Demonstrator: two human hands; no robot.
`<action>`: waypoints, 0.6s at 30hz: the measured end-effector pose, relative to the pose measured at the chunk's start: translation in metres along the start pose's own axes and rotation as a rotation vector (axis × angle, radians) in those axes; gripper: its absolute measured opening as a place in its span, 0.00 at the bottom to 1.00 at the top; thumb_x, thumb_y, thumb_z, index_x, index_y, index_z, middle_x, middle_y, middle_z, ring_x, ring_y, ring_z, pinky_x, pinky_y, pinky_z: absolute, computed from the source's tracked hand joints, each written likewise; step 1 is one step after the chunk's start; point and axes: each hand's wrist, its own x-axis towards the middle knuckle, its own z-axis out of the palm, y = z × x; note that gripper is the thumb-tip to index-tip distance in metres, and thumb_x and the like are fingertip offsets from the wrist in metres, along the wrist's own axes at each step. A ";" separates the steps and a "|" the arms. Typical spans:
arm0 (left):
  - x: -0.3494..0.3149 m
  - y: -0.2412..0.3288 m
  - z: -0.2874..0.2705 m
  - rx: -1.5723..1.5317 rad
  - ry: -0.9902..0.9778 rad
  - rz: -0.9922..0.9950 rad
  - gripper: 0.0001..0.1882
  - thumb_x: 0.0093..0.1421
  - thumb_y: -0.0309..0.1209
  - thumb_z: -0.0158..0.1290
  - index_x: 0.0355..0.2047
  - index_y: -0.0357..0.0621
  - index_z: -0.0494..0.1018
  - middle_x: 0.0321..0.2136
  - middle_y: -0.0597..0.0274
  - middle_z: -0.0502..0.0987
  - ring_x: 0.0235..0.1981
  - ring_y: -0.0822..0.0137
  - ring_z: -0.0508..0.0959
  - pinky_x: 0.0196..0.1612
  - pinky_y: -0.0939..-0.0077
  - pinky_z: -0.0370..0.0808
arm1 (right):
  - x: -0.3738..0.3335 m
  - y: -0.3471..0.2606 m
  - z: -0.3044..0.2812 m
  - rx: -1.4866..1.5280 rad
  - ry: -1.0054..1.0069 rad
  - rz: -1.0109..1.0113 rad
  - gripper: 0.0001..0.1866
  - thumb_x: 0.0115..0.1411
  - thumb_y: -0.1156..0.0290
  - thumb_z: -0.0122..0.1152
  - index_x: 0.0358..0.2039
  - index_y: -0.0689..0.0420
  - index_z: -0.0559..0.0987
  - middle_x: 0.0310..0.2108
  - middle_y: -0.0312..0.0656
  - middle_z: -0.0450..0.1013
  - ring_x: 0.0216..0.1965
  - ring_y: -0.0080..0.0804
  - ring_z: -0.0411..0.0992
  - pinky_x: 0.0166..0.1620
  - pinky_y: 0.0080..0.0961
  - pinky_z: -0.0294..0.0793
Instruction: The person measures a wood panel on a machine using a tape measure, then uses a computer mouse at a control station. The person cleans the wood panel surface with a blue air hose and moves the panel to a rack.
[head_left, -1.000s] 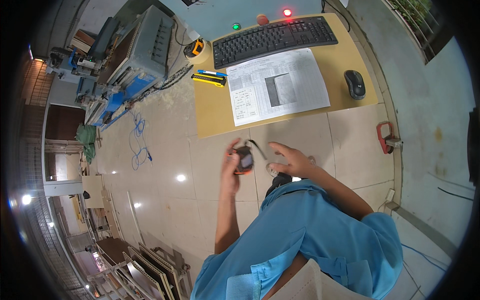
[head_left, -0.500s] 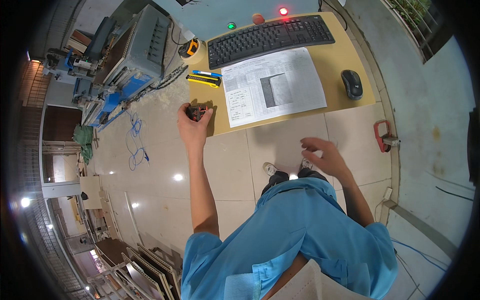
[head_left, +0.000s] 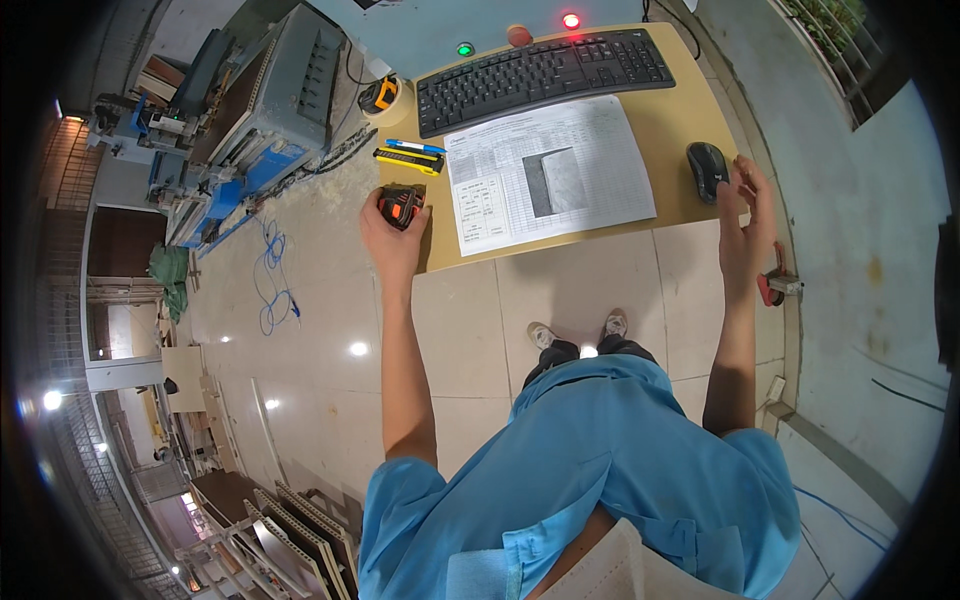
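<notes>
My left hand (head_left: 395, 240) is closed round a black tape measure with red-orange parts (head_left: 401, 206), over the left front corner of the tan tabletop (head_left: 690, 218). At the table's right edge, my right hand (head_left: 745, 225) is raised beside the black computer mouse (head_left: 708, 172). Its thumb and fingers are apart, with nothing between them. The fingertips look close to the mouse, but I cannot tell whether they touch it. A printed sheet of paper (head_left: 610, 190) with a grey picture lies between my hands.
A black keyboard (head_left: 545, 80) spans the back of the table. A yellow cutter knife (head_left: 408, 160) and a blue pen (head_left: 415, 147) lie left of the paper. Behind them, a yellow-black tape measure (head_left: 378, 96) rests on a tape roll (head_left: 396, 112). Machinery (head_left: 270, 100) stands at the left.
My right hand has swung up and right, from above the floor to beside the mouse. My left hand keeps hold of the tape measure, which now shows more of its face.
</notes>
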 end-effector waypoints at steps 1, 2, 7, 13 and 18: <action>-0.004 -0.002 -0.002 -0.051 -0.011 -0.013 0.44 0.50 0.34 0.71 0.63 0.32 0.62 0.56 0.42 0.69 0.55 0.50 0.73 0.61 0.60 0.70 | 0.004 0.002 0.003 -0.098 0.015 -0.049 0.25 0.62 0.73 0.67 0.59 0.62 0.72 0.54 0.47 0.75 0.52 0.38 0.75 0.57 0.31 0.72; -0.008 -0.004 -0.003 -0.101 -0.019 -0.022 0.44 0.51 0.32 0.70 0.64 0.31 0.61 0.57 0.42 0.68 0.55 0.51 0.73 0.61 0.61 0.69 | 0.007 0.003 0.005 -0.169 -0.002 -0.054 0.27 0.61 0.73 0.68 0.60 0.62 0.71 0.56 0.48 0.74 0.54 0.41 0.73 0.58 0.33 0.71; -0.018 -0.008 -0.004 -0.201 -0.034 -0.094 0.45 0.55 0.29 0.68 0.67 0.31 0.56 0.58 0.43 0.67 0.57 0.55 0.72 0.62 0.64 0.69 | 0.016 0.010 0.022 -0.272 -0.114 0.034 0.38 0.56 0.69 0.72 0.65 0.62 0.66 0.60 0.52 0.70 0.62 0.49 0.66 0.63 0.40 0.67; -0.014 0.001 -0.003 -0.131 -0.026 -0.118 0.44 0.55 0.30 0.68 0.66 0.31 0.57 0.58 0.43 0.68 0.57 0.54 0.73 0.61 0.63 0.69 | 0.013 0.016 0.037 -0.344 -0.143 0.041 0.38 0.55 0.69 0.72 0.64 0.63 0.66 0.59 0.52 0.70 0.62 0.49 0.66 0.62 0.40 0.68; -0.012 0.006 -0.001 -0.112 0.004 -0.114 0.43 0.53 0.30 0.70 0.65 0.34 0.60 0.58 0.42 0.69 0.58 0.47 0.72 0.61 0.59 0.69 | 0.014 0.022 0.042 -0.374 -0.106 0.070 0.37 0.55 0.73 0.70 0.64 0.62 0.66 0.59 0.52 0.70 0.61 0.51 0.67 0.62 0.41 0.68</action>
